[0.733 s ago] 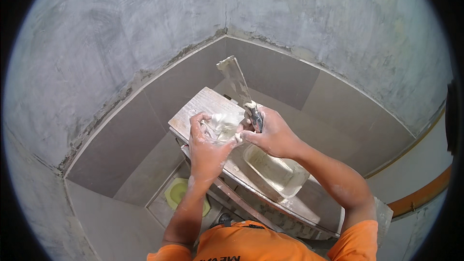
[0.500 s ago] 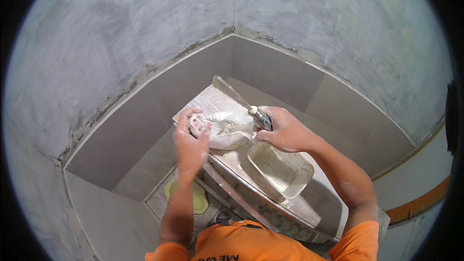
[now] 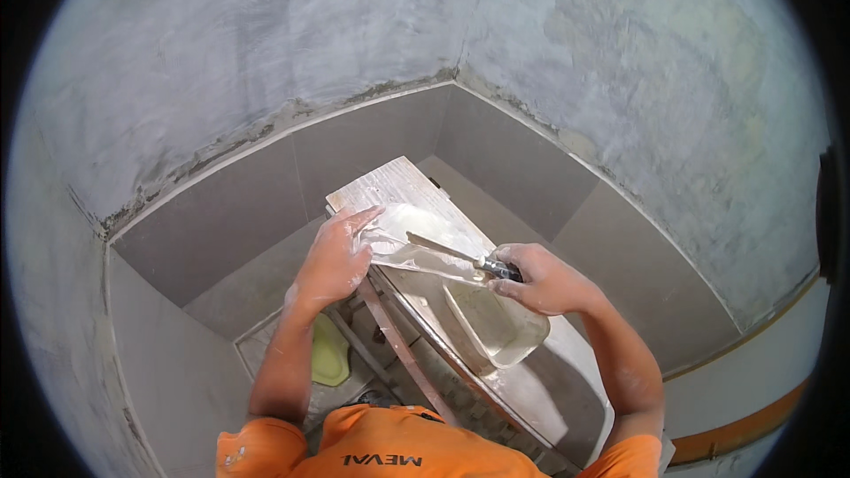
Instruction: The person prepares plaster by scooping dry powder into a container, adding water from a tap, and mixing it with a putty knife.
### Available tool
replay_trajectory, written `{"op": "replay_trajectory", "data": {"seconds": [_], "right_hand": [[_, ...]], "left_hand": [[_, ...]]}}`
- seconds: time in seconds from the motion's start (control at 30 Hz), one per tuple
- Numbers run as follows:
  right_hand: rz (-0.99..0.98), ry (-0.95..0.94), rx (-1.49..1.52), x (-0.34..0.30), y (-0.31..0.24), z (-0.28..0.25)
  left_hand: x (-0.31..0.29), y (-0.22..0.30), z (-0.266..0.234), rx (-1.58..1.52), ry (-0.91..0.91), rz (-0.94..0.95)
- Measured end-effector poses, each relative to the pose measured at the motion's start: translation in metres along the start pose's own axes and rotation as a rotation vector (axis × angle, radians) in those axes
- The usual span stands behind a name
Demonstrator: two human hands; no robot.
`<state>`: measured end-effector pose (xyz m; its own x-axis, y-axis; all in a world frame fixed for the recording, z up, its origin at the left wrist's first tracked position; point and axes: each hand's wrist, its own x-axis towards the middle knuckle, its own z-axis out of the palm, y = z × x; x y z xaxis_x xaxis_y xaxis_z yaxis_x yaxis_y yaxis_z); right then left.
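A white plastic bag [image 3: 403,223] of pale powder lies on a worn wooden plank, its mouth spread wide. My left hand [image 3: 329,264] pinches the bag's left rim, with powder on the fingers. Closed round the dark handle of a putty knife [image 3: 445,250] is my right hand [image 3: 551,281]; the blade points left, over the bag's opening. Whether the right fingers also touch the bag's right edge, I cannot tell. Just below the bag and right hand stands a rectangular plastic tub [image 3: 524,347], smeared with pale residue inside.
The plank [image 3: 390,181] runs diagonally from the tiled corner toward me, above a metal frame [image 3: 390,323]. A yellow-green basin [image 3: 330,354] sits on the floor at lower left. Grey tiles [image 3: 372,150] line the lower walls beneath bare plaster [image 3: 266,44]. An orange band [image 3: 744,429] shows at right.
The putty knife has come down from pointing up and away to lying over the bag's mouth. The bag has been pulled wider between my hands. The whole view has shifted slightly.
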<state>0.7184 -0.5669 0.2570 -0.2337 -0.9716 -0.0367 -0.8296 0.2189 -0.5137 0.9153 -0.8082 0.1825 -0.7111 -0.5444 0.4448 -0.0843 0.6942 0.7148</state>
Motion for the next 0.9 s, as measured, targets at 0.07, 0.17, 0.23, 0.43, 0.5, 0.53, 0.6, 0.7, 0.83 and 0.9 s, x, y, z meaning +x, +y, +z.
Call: {"op": "replay_trajectory", "data": {"seconds": [0.07, 0.17, 0.23, 0.43, 0.5, 0.53, 0.6, 0.7, 0.83, 0.9], "right_hand": [[-0.026, 0.025, -0.058, -0.007, 0.003, 0.004], [-0.096, 0.087, -0.1, -0.019, 0.009, 0.008], [-0.155, 0.151, -0.122, -0.023, 0.009, 0.008], [-0.089, 0.106, -0.221, -0.035, 0.001, 0.006], [-0.131, 0.167, -0.207, -0.041, 0.004, 0.013], [-0.163, 0.245, -0.189, -0.044, 0.005, 0.018], [-0.166, 0.241, -0.176, -0.053, 0.004, 0.022], [-0.135, 0.199, -0.187, -0.064, 0.008, 0.024], [-0.097, 0.136, -0.21, -0.073, 0.016, 0.017], [-0.094, 0.138, -0.238, -0.075, 0.01, 0.01]], "left_hand": [[0.003, 0.002, 0.001, -0.045, -0.01, -0.007], [0.01, 0.005, 0.007, -0.078, 0.011, -0.024], [0.012, 0.005, 0.012, -0.067, 0.042, -0.048], [0.009, 0.009, 0.02, -0.216, 0.173, -0.008], [0.006, 0.009, 0.029, -0.279, 0.235, 0.033], [0.004, 0.009, 0.031, -0.34, 0.286, 0.09], [-0.002, 0.012, 0.021, -0.328, 0.178, 0.12], [-0.006, -0.002, 0.015, -0.185, 0.073, 0.179], [-0.013, -0.009, 0.016, 0.002, 0.08, 0.141], [-0.018, 0.002, 0.018, 0.121, 0.098, 0.129]]}}
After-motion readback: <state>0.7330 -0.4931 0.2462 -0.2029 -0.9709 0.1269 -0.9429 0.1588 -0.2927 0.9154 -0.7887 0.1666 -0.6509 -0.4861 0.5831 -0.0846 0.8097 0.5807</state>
